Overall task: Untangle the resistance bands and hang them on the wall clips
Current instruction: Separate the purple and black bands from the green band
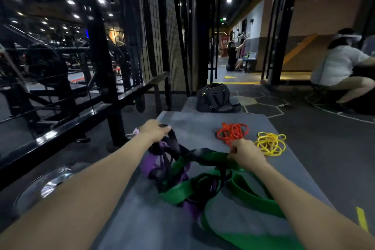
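A knot of wide resistance bands lies on a grey mat (203, 124): a green band (241, 195), a purple band (150, 162) and a black band (176, 144) wound through each other. My left hand (155, 130) grips the black band at the pile's far left and holds it up off the mat. My right hand (246, 154) pinches the green band where it meets the black one. Just beyond my right hand lie a bunched orange band (232, 133) and a bunched yellow band (271, 144). No wall clips can be made out.
A black duffel bag (217, 97) sits past the mat's far end. Black steel rack rails (85, 115) and a wire mesh panel (156, 26) run along the left. A metal weight plate (46, 186) lies on the floor at lower left. A person (341, 67) crouches at far right.
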{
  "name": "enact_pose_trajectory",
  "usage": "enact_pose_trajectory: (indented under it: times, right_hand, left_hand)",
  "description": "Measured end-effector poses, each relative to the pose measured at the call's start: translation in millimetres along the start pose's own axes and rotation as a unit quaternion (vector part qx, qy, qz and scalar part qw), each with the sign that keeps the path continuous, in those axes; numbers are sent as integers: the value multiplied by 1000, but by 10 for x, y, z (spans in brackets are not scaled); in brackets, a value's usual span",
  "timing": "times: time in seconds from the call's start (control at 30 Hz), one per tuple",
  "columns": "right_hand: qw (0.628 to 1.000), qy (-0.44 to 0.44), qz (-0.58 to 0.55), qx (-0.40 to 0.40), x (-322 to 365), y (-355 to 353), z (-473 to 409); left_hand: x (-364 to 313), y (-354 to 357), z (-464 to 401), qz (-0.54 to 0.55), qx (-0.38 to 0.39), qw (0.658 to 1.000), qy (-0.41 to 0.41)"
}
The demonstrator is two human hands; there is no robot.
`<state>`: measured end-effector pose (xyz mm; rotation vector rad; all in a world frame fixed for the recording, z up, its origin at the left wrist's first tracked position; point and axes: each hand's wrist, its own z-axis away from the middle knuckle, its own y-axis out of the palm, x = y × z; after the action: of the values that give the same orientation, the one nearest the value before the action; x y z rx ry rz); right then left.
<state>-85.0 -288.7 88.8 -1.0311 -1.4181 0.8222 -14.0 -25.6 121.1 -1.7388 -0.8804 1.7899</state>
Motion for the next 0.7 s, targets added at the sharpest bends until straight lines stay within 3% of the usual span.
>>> enact_pose_trajectory:
  times: [0.07, 0.13, 0.2, 0.27, 0.43, 0.53, 0.6, 0.7]
  right_hand:
    - [1000, -10, -3, -1, -33, 62, -23]
    - [1000, -25, -14, 7, -62, 132, -35]
    - [999, -37, -31, 7, -86, 189, -50]
    - [998, -46, -44, -3, -102, 214, -57]
    - [996, -81, -30, 2, -181, 200, -35]
    - [997, -70, -28, -10, -281, 167, -49]
    - [998, -48, -38, -19, -307, 135, -70]
    - [999, -33, -12, -18, -278, 108, -95]
  left_hand:
    - [-54, 110, 101, -236, 17, 972, -1]
    - [-149, 281, 241, -294, 21, 954, 51]
    - [-245, 544, 331, -246, 86, 954, 146]
    - [-291, 837, 403, -227, 158, 943, 183]
    - [-213, 1117, 385, -198, 160, 959, 127]
    - [-285, 965, 305, -120, 174, 967, 140]
    - [-371, 809, 280, -39, 143, 979, 142]
    - [-473, 564, 208, 124, 20, 985, 119]
